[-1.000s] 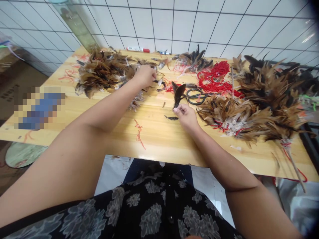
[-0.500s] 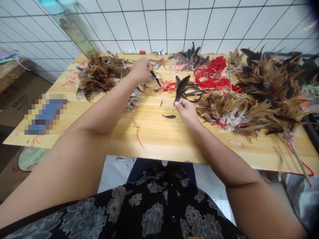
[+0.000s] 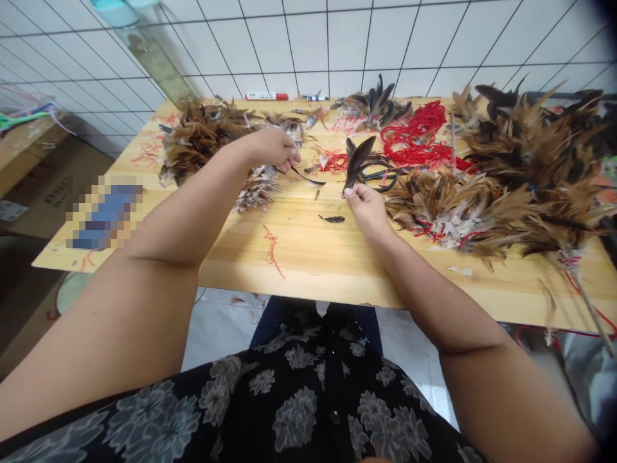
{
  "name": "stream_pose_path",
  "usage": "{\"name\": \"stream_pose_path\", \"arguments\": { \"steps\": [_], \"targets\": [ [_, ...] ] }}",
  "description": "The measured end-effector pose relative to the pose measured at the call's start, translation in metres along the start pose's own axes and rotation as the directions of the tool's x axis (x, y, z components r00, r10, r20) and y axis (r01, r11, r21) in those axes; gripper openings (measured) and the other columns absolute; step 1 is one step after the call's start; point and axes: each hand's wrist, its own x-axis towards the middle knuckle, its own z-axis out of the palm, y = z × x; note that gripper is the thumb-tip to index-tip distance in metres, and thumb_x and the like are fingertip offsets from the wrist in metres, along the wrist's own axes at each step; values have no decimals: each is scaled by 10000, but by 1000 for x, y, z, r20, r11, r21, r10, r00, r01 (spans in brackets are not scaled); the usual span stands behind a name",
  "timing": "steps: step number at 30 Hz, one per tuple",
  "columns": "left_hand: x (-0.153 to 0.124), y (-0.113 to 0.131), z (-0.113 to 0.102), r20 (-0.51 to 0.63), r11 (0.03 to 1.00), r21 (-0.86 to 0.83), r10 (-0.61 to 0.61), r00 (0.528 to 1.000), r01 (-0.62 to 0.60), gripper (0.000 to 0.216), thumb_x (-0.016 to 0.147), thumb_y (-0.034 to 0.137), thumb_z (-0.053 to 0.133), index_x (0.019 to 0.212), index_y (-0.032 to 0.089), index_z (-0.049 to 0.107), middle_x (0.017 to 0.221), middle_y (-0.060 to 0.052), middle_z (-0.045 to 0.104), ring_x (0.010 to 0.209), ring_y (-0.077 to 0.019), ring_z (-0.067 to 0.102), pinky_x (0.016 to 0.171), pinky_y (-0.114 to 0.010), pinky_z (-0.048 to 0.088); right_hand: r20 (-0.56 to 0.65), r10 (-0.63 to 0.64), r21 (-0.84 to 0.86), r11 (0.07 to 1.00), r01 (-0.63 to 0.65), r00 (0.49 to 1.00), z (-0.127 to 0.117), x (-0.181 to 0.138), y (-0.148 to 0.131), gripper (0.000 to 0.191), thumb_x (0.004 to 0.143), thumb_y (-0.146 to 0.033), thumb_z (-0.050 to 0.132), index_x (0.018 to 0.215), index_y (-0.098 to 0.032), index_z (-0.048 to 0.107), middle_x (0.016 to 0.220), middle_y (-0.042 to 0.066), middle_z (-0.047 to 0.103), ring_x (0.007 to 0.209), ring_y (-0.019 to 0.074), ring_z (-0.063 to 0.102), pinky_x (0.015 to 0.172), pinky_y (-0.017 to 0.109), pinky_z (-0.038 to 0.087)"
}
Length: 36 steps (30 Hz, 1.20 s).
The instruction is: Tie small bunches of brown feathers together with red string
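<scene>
Near the centre of the frame, a slim dark feather (image 3: 311,179) is held by the left hand (image 3: 279,150), its thumb and fingers pinched together at one end. Just to the right, a few broad dark feathers (image 3: 358,159) are gripped upright by the right hand (image 3: 367,204), their lower ends pressed between thumb and fingers; how many are held cannot be told. Between and below the hands, a small loose dark feather (image 3: 332,219) is left lying on the table (image 3: 313,273).

The slim feather could be dropped or bent, since it is secured only at one end. The upright feathers could be fanned apart or slipped from line if the right hand's pinch were loosened, as only their short bases are clasped. Behind them, black-handled scissors (image 3: 380,177) are partly covered; the feather tips could be snagged on the handles if the hand were swung back. The small loose feather could be brushed aside by a wrist or stirred by a draught.

Around the left hand, brown feathers (image 3: 202,138) are heaped at upper left, and single ones could be dragged out by the forearm resting close over them. At upper right, red cord (image 3: 419,138) is piled in loose loops, which could be tangled with the tied feather bundle (image 3: 448,206) beside it if either were pulled.
</scene>
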Motion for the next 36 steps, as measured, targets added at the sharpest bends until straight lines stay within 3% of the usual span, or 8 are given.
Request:
{"name": "stream_pose_path", "arguments": {
  "steps": [5, 8, 12, 16, 20, 24, 31, 36],
  "targets": [
    [-22, 6, 11, -3, 939, 304, 167, 986, -158, 287, 879, 91, 756, 1112, 190, 892, 1074, -85, 821, 1233, -345, 756, 1163, -446, 556, -15, 23, -19, 1000, -23, 1000, 2, 0, -6, 401, 1059, -100, 677, 696, -225, 561, 650, -86, 435, 683, 123, 358, 746, 322, 254],
    [-29, 5, 18, -147, 913, 342, 286, 947, -222, 147, 980, 112, 740, 1010, 199, 855, 1125, -97, 798, 1263, -319, 701, 1201, -432, 519, -33, 32, -16, 999, -33, 999, 4, 0, -9, 441, 1066, -40, 662, 679, -222, 555, 642, -87, 426, 689, 124, 364, 756, 320, 262],
    [-39, 8, 31, -357, 938, -47, 305, 883, -343, 167, 1021, 240, 872, 872, 233, 796, 904, -18, 759, 1073, -271, 654, 1074, -402, 505, -26, 10, -13, 1000, -11, 1000, 5, 2, -4, 433, 1071, -47, 684, 694, -223, 562, 665, -78, 463, 698, 129, 395, 762, 314, 286],
    [-48, 16, 53, -419, 713, -549, 218, 882, -437, 302, 979, 311, 1024, 927, 187, 754, 868, 16, 718, 870, -158, 569, 912, -345, 499, -18, -3, -9, 1000, 3, 1000, 4, 6, 3, 453, 1077, -87, 715, 684, -230, 542, 661, -76, 459, 703, 131, 406, 758, 309, 296],
    [-50, 14, 78, -360, 566, -718, 197, 912, -405, 288, 779, 122, 1009, 957, 185, 792, 925, -19, 735, 877, -179, 684, 830, -315, 551, -18, -21, -52, 998, 21, 1000, 2, 8, 7, 421, 1073, -128, 735, 709, -235, 550, 679, -73, 478, 714, 136, 420, 761, 312, 310],
    [-53, 5, 99, -385, 667, -604, 235, 892, -436, 375, 702, 30, 943, 1013, 198, 817, 1027, -42, 778, 926, -208, 721, 871, -313, 595, -2, -45, -78, 996, 44, 999, 1, 9, 11, 354, 1040, -191, 778, 748, -233, 582, 700, -69, 523, 721, 141, 457, 763, 318, 333],
    [-64, 3, 106, -551, 876, -40, 382, 742, -480, 225, 945, 40, 762, 1014, 247, 820, 1056, -71, 749, 1108, -313, 736, 1093, -439, 559, 16, -76, -163, 984, 78, 997, 0, 7, 15, 311, 1003, -218, 756, 737, -236, 595, 720, -53, 522, 749, 158, 455, 801, 332, 352],
    [-79, 14, 103, -576, 867, -167, 300, 761, -468, 94, 958, 183, 817, 877, 219, 785, 851, -43, 672, 847, -253, 652, 807, -354, 495, 18, -89, -186, 978, 91, 996, -2, 4, 15, 282, 981, -263, 748, 744, -242, 597, 748, -34, 546, 783, 175, 486, 815, 337, 364]
  ]
}}
